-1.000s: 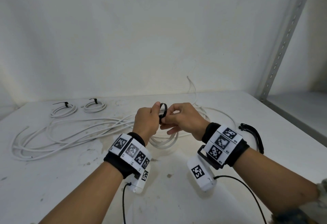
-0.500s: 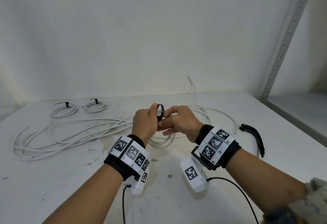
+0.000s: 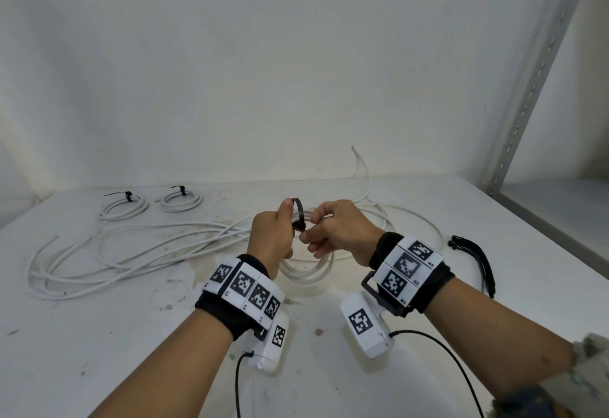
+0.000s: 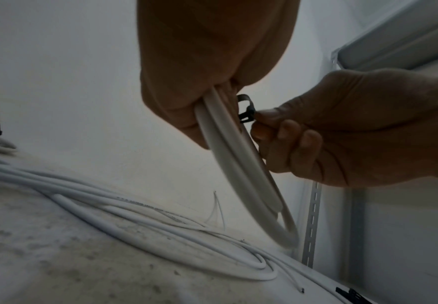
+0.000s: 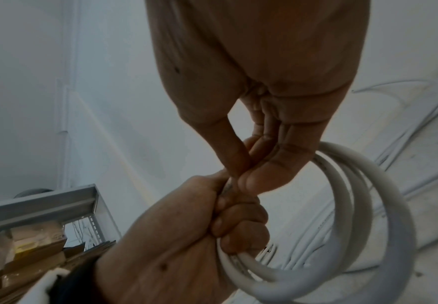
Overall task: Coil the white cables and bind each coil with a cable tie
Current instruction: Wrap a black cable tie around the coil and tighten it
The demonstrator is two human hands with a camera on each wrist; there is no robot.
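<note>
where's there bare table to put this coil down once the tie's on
Bare table lies in front of the loose white cables, on the near left. A smaller bare patch sits far left, past the two tied coils. The far right corner, beyond the spare black ties, is bare too. It is crowded mid-table, where loose cable sprawls behind the held coil.

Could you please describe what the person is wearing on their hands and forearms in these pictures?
Both hands are bare: left hand, right hand. Each wrist carries a black band faced with white panels printed with black square markers. A white camera box bearing its own marker hangs under each wrist, trailing a thin black cable. A patterned sleeve edge shows on the right forearm.
</note>
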